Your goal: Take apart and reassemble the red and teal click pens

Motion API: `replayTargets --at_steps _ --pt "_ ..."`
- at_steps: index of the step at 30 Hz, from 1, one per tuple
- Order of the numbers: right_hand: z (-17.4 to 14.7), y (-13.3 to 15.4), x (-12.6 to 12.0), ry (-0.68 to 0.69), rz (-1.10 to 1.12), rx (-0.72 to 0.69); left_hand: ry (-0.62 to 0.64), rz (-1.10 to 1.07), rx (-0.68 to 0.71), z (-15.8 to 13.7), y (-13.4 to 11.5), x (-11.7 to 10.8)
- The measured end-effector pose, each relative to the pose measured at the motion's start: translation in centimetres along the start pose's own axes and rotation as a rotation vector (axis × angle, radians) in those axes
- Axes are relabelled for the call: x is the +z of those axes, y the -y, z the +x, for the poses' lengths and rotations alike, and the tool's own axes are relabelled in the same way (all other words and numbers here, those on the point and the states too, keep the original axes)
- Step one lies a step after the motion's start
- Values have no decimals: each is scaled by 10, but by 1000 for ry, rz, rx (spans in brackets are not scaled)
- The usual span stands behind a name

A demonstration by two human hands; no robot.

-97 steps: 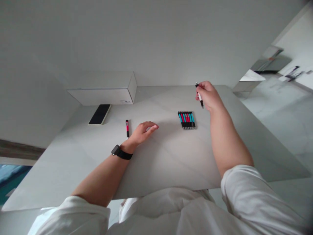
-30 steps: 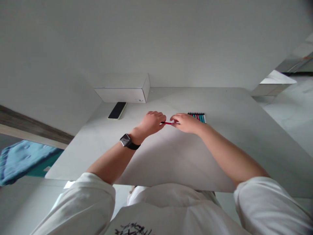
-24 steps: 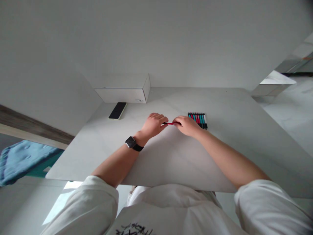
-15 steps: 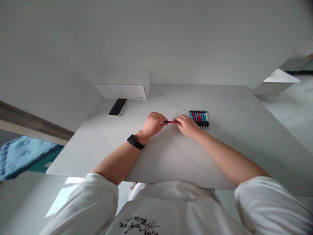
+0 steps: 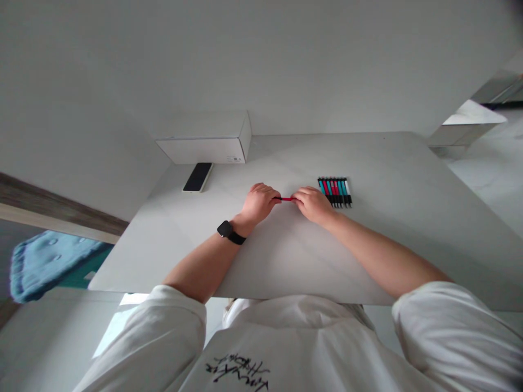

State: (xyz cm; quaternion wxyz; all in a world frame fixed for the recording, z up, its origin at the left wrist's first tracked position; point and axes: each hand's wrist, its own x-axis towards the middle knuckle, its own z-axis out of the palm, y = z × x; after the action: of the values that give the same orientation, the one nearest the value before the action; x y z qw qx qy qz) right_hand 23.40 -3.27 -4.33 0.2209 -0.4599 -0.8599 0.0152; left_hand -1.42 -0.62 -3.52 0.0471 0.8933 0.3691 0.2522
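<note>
A red and black pen is stretched level between my two hands, just over the table. My left hand pinches its black end, and a black watch sits on that wrist. The other end is closed in the fingers of my right hand, which hide the tip. Close to the right of that hand lies a neat row of pens, several side by side in teal, red and white with black ends. My right hand partly covers the row's lower left corner.
A white box stands at the back left of the white table, against the wall. In front of it lies a dark-screened phone. A blue cushion is off the table's left side.
The view has tilted and shifted slightly. Both hands keep their pinch on the red and black pen in nearly the same place. The pen row is unchanged.
</note>
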Motion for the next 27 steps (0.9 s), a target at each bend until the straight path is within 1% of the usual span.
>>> replayTargets --at_steps 4,8,11,20,27 --pt "-1 2 -3 -31 -27 7 0 -32 -3 1 1 3" --pt "-2 4 -4 -58 -54 38 -75 -41 -40 -1 0 4" --pt "-1 5 -3 -53 -65 44 -109 -36 -50 -2 -1 5" --pt "1 7 -3 -94 6 66 -108 -6 -51 -2 -1 5" --pt "2 6 -1 -82 -14 51 -97 -1 -52 -2 -2 4"
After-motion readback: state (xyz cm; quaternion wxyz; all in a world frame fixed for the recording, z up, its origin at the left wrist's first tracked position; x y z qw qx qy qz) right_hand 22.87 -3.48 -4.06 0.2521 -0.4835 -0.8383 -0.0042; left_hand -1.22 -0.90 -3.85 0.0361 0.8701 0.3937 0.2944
